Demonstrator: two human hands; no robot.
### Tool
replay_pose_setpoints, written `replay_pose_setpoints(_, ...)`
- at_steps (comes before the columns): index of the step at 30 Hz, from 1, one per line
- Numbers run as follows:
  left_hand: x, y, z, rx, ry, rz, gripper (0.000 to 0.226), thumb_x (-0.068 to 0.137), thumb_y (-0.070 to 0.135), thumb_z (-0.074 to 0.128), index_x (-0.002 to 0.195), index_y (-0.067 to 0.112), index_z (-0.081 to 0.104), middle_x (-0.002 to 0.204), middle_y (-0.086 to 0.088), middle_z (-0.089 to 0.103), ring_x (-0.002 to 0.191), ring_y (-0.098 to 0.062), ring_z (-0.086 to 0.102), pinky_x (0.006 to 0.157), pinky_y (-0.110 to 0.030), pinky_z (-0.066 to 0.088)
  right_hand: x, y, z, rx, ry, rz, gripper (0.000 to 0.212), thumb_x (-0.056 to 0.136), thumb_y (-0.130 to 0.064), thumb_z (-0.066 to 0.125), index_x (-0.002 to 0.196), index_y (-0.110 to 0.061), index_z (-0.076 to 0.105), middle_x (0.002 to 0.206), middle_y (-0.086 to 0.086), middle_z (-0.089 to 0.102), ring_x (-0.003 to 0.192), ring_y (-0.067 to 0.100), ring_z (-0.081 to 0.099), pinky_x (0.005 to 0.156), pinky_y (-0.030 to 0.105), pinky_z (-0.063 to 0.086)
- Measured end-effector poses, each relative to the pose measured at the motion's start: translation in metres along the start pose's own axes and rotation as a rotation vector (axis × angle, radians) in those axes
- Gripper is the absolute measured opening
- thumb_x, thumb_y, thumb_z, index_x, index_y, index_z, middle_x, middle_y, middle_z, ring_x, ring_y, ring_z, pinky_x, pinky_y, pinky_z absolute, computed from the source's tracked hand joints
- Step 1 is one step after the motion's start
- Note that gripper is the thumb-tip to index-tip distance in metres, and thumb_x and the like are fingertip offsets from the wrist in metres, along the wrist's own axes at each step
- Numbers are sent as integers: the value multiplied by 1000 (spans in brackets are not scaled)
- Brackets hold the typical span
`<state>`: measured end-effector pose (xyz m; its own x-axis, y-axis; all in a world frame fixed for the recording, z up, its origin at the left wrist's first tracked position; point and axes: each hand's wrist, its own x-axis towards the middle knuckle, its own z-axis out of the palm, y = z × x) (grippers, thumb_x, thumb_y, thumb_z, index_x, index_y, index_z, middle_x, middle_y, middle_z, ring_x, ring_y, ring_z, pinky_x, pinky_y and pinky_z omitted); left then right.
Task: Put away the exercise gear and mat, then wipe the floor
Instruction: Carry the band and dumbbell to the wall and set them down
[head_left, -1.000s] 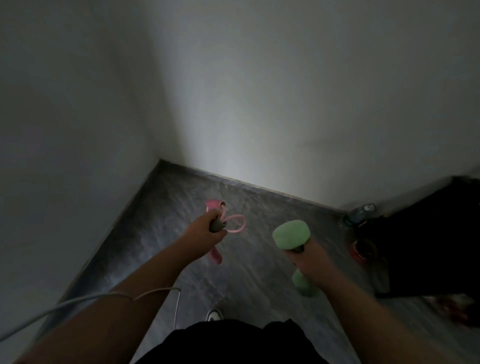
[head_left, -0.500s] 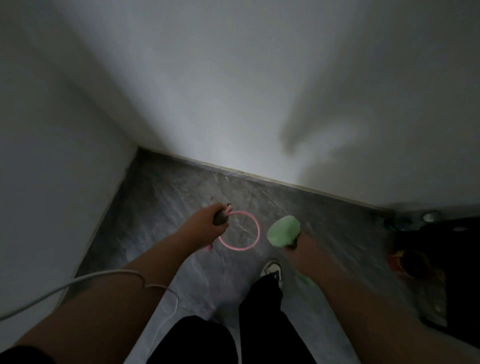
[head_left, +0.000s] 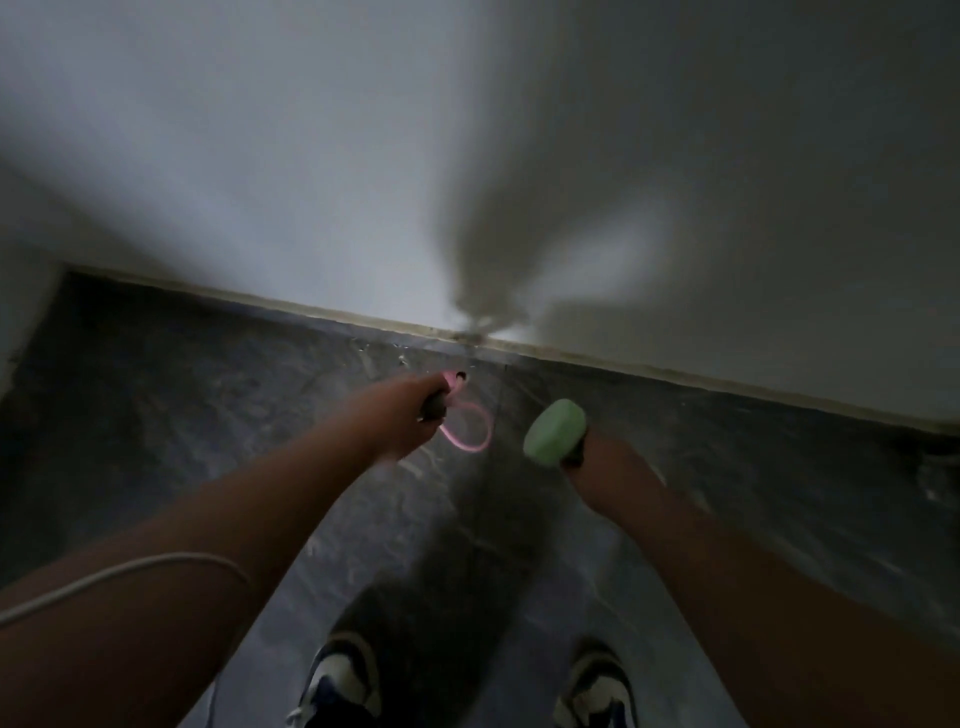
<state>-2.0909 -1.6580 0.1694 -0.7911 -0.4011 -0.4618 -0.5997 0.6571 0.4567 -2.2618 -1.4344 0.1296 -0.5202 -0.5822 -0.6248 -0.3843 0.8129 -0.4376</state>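
Your right hand (head_left: 605, 460) wraps green dumbbell (head_left: 555, 432) handle, head sticking up-left of fist, over grey floor (head_left: 208, 415). Your left hand (head_left: 410, 415) clenches dark handle (head_left: 435, 406); pink rope loop (head_left: 470, 427) hangs right of fist.

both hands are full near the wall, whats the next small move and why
Probably lower the green dumbbell in the right hand to the floor by the wall: the left hand grips the pink jump rope, and both shoes stand close.

Bare forearms, a white cable (head_left: 130, 569), and dark-and-white sneakers (head_left: 340, 680)
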Motion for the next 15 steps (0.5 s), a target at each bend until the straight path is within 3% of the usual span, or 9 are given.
replay_pose_setpoints(3, 48, -35, 30, 140, 15, 62, 13, 93, 26, 56, 93, 37, 49, 94, 7, 62, 80, -14, 57, 69, -29, 46, 71, 24, 42, -162, -40, 31, 47, 83, -38, 66, 128, -29, 57, 127, 3, 64, 115, 24, 62, 100, 40, 48)
replay_pose_setpoints(4, 61, -45, 37, 164, 27, 72, 11, 92, 26, 56, 92, 35, 50, 94, 6, 62, 81, -15, 57, 70, -30, 48, 92, 29, 51, -223, -57, 15, 51, 83, -37, 65, 132, -27, 55, 132, 5, 62, 119, 26, 60, 103, 43, 46)
replay_pose_setpoints(9, 100, -84, 63, 134, 62, 83, 13, 89, 25, 58, 92, 33, 49, 98, 4, 62, 84, -17, 59, 75, -35, 52, 144, 39, 61, -414, -66, -23, 41, 93, -26, 55, 134, -23, 52, 137, 3, 56, 125, 23, 54, 110, 38, 36)
replay_pose_setpoints(12, 99, -98, 68, 44, 36, 42, 20, 86, 23, 60, 103, 31, 53, 98, 4, 63, 84, -17, 61, 75, -37, 54, 156, 41, 57, -421, -7, -7, 35, 97, -32, 48, 130, -22, 54, 134, 4, 59, 122, 22, 56, 111, 37, 34)
replay_pose_setpoints(15, 87, -102, 74, -72, 35, 6, 23, 86, 19, 63, 107, 26, 56, 93, 6, 61, 84, -18, 61, 66, -26, 46, 153, 29, 53, -384, 27, 54, 32, 101, -33, 42, 125, -21, 59, 130, 6, 61, 120, 25, 57, 110, 42, 35)
